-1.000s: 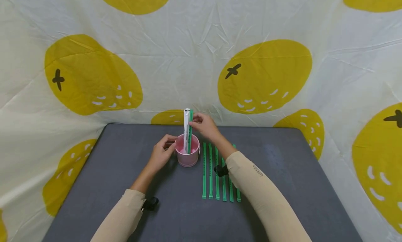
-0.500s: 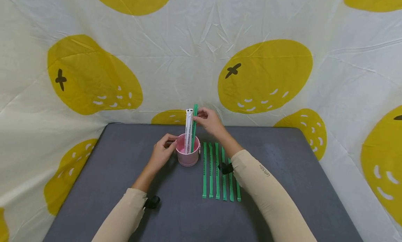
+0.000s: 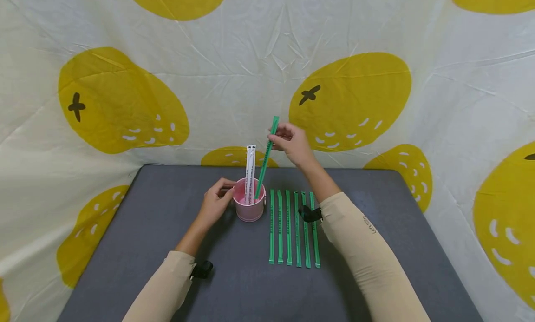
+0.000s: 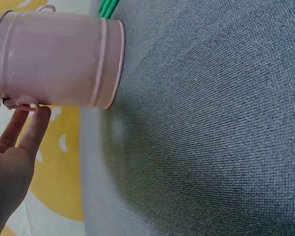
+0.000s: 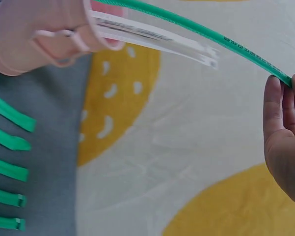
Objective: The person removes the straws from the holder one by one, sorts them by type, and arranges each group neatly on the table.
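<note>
A small pink bucket [image 3: 250, 213] stands upright on the dark table, and several white wrapped straws [image 3: 250, 171] lean up out of it. My left hand [image 3: 215, 202] holds the bucket at its left side, the fingertips against the handle lug in the left wrist view. Thumb and fingers of my right hand [image 3: 296, 143] pinch a green wrapped straw [image 3: 265, 161] near its upper end. This straw tilts to the right, its lower end still inside the bucket mouth. Fingers [image 5: 273, 101] and green straw appear at the right of the right wrist view.
Several green wrapped straws [image 3: 288, 233] lie side by side on the table [image 3: 234, 285], right of the bucket. Behind the table's back edge hangs a white cloth [image 3: 246, 94] with yellow fruit prints. The right forearm passes over the table's right part.
My right hand has moved up and to the right, drawing the green straw away from the white ones and partly out of the bucket. The left hand stays at the bucket.
</note>
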`<state>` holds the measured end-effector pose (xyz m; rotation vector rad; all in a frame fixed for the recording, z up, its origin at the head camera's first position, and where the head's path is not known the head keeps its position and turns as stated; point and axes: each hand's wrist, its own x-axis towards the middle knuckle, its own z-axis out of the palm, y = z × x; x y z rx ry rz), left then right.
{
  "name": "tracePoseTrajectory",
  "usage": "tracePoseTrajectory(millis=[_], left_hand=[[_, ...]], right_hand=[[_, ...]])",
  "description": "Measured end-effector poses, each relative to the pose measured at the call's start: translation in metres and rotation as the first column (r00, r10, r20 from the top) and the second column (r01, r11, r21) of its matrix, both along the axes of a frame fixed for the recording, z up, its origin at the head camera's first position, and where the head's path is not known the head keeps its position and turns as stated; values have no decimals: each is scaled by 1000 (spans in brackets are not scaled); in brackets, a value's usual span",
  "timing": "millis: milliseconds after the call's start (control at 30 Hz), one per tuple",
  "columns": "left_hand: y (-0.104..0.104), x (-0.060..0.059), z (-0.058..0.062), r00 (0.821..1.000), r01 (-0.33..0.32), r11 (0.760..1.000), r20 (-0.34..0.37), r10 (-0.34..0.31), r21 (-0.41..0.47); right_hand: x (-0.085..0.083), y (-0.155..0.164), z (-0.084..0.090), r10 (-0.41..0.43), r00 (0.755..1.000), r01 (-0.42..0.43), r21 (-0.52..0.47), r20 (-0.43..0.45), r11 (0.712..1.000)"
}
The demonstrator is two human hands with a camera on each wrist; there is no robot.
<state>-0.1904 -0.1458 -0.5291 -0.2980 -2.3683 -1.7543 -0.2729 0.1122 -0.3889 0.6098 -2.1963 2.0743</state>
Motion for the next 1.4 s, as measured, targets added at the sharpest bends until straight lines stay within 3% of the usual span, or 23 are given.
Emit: tracePoseTrajectory(millis=[333,567,700,800,933,1233,1400], left_hand=[[-1,1,0,1000,12,1000,28,-12,-10],[3,10,18,999,31,1000,37,-30,-6],[1,6,8,1000,28,999,2,-28,31],[2,9,12,999,33,998,-9,-32,56],[7,19,29,999,37,995,14,-39,88],[11,24,32,998,39,996,49,-43,76],[8,20,22,996,74,993,39,-78,89]], right_hand=[[3,35,29,-3,1000,2,-156,-10,988],[9,58,29,-36,999,40,-129,36,991],[13,71,22,-68,996,71,-70,52,995],[14,82,13,-84,995,85,-22,61,996],[16,99,0,-97,993,94,44,69,995],[28,135,-29,-145,981,123,170,127,978],[34,152,-44,-178,976,138,280,122,950]])
